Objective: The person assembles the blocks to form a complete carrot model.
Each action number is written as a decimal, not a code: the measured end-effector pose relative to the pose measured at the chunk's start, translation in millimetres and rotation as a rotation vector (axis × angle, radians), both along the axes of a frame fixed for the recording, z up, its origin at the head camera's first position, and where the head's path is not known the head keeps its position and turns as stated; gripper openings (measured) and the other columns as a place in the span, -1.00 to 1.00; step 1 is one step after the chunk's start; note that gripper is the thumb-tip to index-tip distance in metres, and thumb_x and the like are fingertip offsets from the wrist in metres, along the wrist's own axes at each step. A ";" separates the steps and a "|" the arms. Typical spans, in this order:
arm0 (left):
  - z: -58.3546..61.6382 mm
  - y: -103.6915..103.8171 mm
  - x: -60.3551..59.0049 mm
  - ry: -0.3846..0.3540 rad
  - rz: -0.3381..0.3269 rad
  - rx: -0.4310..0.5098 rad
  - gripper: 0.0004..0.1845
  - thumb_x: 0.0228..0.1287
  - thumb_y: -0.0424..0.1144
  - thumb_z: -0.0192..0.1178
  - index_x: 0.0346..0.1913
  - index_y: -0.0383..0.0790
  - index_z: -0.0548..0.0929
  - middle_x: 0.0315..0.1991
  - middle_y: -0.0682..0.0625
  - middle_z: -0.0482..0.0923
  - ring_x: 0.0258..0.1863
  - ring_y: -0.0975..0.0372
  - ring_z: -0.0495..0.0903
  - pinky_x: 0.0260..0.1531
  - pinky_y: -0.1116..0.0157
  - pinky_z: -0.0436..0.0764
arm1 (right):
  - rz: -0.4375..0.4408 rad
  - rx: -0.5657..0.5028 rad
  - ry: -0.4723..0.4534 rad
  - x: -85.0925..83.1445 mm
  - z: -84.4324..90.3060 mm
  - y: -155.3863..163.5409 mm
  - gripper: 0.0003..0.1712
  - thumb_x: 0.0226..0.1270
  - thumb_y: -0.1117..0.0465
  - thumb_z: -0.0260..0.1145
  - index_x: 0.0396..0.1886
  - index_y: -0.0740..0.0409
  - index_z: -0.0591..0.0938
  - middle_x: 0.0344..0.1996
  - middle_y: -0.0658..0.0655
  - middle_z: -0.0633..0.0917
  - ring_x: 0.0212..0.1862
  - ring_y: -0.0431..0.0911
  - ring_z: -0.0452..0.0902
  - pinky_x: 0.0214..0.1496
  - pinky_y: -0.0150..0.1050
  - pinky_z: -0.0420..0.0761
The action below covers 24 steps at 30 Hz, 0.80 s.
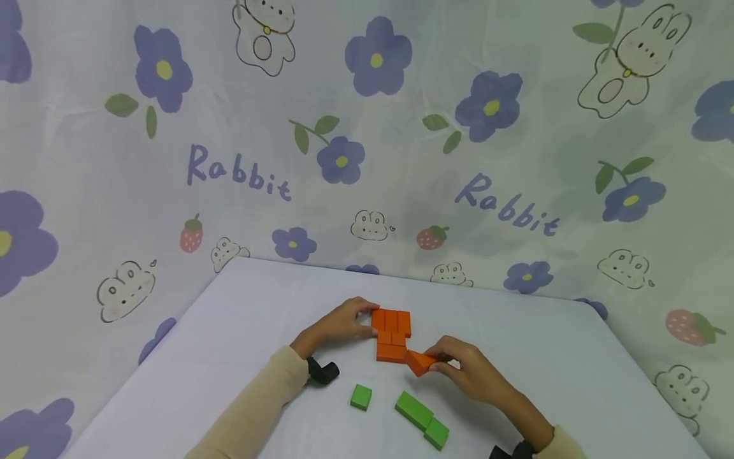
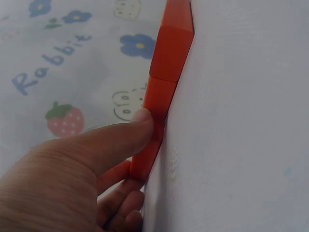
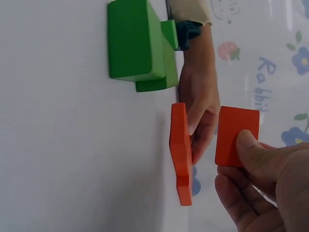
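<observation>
A flat group of orange blocks (image 1: 392, 335) lies on the white table (image 1: 241, 331). My left hand (image 1: 367, 320) holds the group's left end, thumb on the near side and fingers over the far corner. In the left wrist view the thumb (image 2: 140, 126) presses on the orange blocks (image 2: 166, 63). My right hand (image 1: 434, 363) pinches a single orange block (image 1: 420, 362), tilted and lifted just right of the group's near end. In the right wrist view this held block (image 3: 236, 137) hangs apart from the orange group (image 3: 179, 150), with the left hand (image 3: 198, 96) behind it.
Three green blocks lie near the front edge: a small one (image 1: 361, 396), a long one (image 1: 414, 410) and another small one (image 1: 437, 433) touching it. They appear in the right wrist view as a green stack (image 3: 135, 41). A rabbit-print cloth (image 1: 367, 127) hangs behind.
</observation>
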<state>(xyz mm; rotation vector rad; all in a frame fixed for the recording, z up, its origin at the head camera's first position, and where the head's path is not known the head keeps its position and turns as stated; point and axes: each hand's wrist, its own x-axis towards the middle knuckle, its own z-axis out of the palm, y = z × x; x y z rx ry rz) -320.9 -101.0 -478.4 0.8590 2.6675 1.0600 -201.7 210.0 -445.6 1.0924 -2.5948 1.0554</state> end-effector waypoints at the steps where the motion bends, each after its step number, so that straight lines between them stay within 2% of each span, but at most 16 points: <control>1: -0.4 -0.3 0.1 0.002 -0.001 0.001 -0.33 0.22 0.04 0.40 0.37 -0.09 0.50 0.22 -0.05 0.50 0.20 0.13 0.44 0.33 0.03 0.43 | -0.001 0.001 0.007 -1.7 1.3 -3.0 -0.81 0.30 0.17 0.40 -0.09 -0.06 0.67 -0.22 -0.14 0.69 -0.20 -0.34 0.63 -0.16 -0.36 0.69; 11: -0.2 -1.7 0.1 0.005 0.001 -0.002 -0.33 0.23 0.04 0.39 0.36 -0.09 0.51 0.22 -0.05 0.49 0.20 0.11 0.44 0.33 0.01 0.42 | 0.035 0.071 0.004 -14.3 2.0 -33.6 -0.77 0.27 0.23 0.42 -0.08 -0.02 0.69 -0.17 -0.10 0.67 -0.15 -0.31 0.58 -0.07 -0.38 0.68; 17: -3.0 0.3 -2.2 0.020 0.001 -0.009 -0.34 0.23 0.06 0.39 0.36 -0.07 0.51 0.22 -0.03 0.50 0.21 0.14 0.45 0.33 0.03 0.43 | 0.007 0.102 0.025 -18.1 -7.7 -39.8 -0.77 0.25 0.21 0.44 -0.09 -0.02 0.70 -0.18 -0.12 0.68 -0.10 -0.28 0.58 0.01 -0.27 0.68; 24: -2.0 0.1 -2.1 0.013 0.004 -0.017 -0.33 0.23 0.06 0.38 0.37 -0.07 0.50 0.23 -0.03 0.50 0.21 0.14 0.45 0.33 0.05 0.43 | -0.002 0.110 0.039 -20.3 -15.7 -44.4 -0.72 0.24 0.27 0.45 -0.05 0.04 0.71 -0.16 -0.09 0.69 -0.05 -0.24 0.59 0.08 -0.24 0.67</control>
